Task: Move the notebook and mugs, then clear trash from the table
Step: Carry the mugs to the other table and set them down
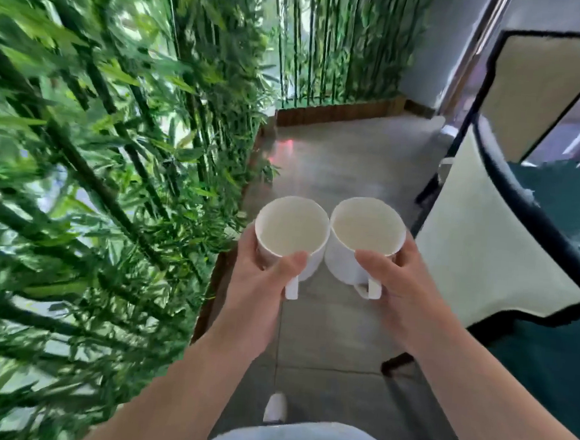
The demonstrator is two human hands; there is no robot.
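Observation:
Two white mugs are carried side by side over a grey tiled floor, their rims touching. My left hand (pixel 260 286) grips the left mug (pixel 291 230) around its body, with the thumb on the near rim and the handle pointing toward me. My right hand (pixel 404 286) holds the right mug (pixel 367 228) the same way, its handle below my thumb. Both mugs look empty inside. No notebook, table or trash is in view.
Dense green bamboo plants (pixel 96 172) fill the left side and the back, bordered by a low brown planter edge (pixel 337 113). Cream chairs with black trim (pixel 485 254) and dark green seats stand on the right. The grey floor (pixel 337 161) runs between them. My shoe (pixel 275 407) shows below.

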